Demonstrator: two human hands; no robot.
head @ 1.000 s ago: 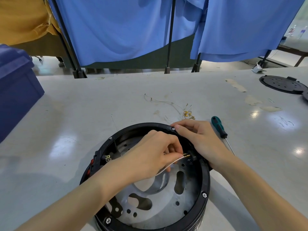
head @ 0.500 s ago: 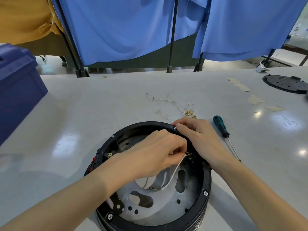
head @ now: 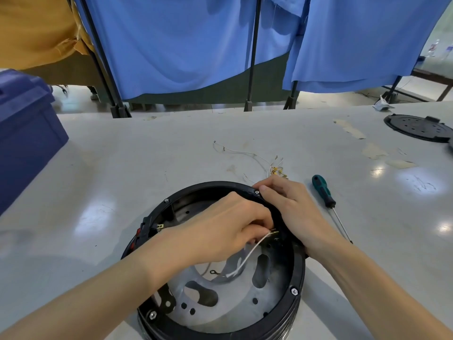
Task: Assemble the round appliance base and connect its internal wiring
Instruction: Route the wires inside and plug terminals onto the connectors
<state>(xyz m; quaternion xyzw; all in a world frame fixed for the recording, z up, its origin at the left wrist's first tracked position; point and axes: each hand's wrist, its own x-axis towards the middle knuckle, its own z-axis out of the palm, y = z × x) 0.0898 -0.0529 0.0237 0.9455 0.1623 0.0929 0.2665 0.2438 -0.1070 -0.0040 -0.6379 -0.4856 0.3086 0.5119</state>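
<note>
Head view.
A: Round base, where?
B: On the bench, 6 o'clock in frame, open side up. Metal plate shows inside the black rim.
A: Hands?
B: Apart but close, both near the rim's 2 o'clock. Left hand reaches across the opening and pinches a white wire just behind its brass terminal, with the tip aimed at the inner wall. Right hand lies over the rim from outside, fingers curled on it.
A: Why that split?
B: My read is that the right braces the base so it can't slide or turn while the left pushes the terminal on. Pinching close to the brass keeps the limp wire from buckling.
A: Seated yet?
B: Can't tell, the fingers hide the joint. It looks like mid-insertion.
A: Wire's other end?
B: It loops down onto the plate. A small ring terminal lies near it, but I can't tell if they're joined.
A: Other stuff?
B: Spare wires with brass ends are at 12 to 1 o'clock, just beyond the rim, within reach and probably next in line. Green-handled screwdriver is at 2 o'clock beside the right hand, tip toward the person. Black round cover is far off at 2 o'clock, and the blue bin is at 10 o'clock.
A: Progress?
B: Early to middle, I'd judge. Wires are still waiting and the cover's off.
</note>
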